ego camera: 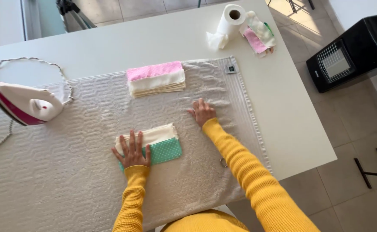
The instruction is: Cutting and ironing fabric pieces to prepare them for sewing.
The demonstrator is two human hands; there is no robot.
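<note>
The left hand (pixel 132 151) is laid flat, fingers spread, on a folded green dotted cloth (pixel 165 151) with a cream cloth (pixel 154 133) beneath, near the front edge of the towel (pixel 68 172) covering the table (pixel 291 120). Nothing is gripped. The right hand (pixel 202 111) is rested palm down on the towel, fingers loosely open, empty. A pink-topped folded stack (pixel 155 78) is seen toward the far edge; an iron (pixel 23 103) is stood at the left edge.

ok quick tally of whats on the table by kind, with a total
Folded cloth under the left hand: 1, cream and green dotted cloth
Stacks of folded cloths: 1, pink-topped stack
Loose cloth piles: 1, far pile
Irons: 1, iron
Paper towel rolls: 1, roll
Towels: 1, towel
Total: 6
</note>
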